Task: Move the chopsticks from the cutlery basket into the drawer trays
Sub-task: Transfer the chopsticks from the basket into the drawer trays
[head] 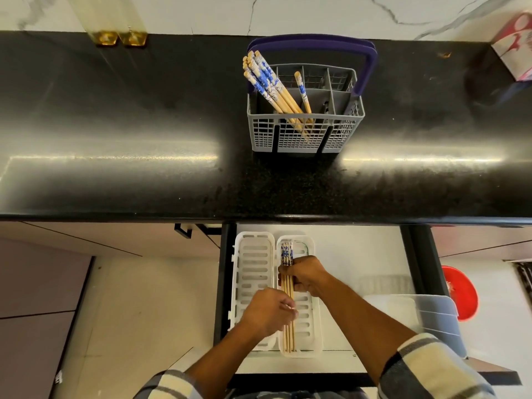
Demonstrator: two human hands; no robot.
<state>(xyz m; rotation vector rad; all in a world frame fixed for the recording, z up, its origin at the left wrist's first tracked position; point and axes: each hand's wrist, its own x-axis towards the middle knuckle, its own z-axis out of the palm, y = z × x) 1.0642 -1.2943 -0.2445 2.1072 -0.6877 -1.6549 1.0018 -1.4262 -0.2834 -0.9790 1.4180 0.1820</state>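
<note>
Lighting: bright and even, with broad glare streaks across the glossy black countertop [144, 156] and a dark shadow just in front of the cutlery basket [305, 133]. Picture quality: sharp at centre; wide-angle bending and soft smearing toward the edges and corners.

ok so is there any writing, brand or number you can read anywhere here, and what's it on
No readable text anywhere in the head view.
Box at the counter's far right: red and white print, too blurred to tell whether it holds words.
Chopsticks in the cutlery basket and in the right drawer tray: blue pattern only, no letters.
Basket and trays: no label visible.
</note>
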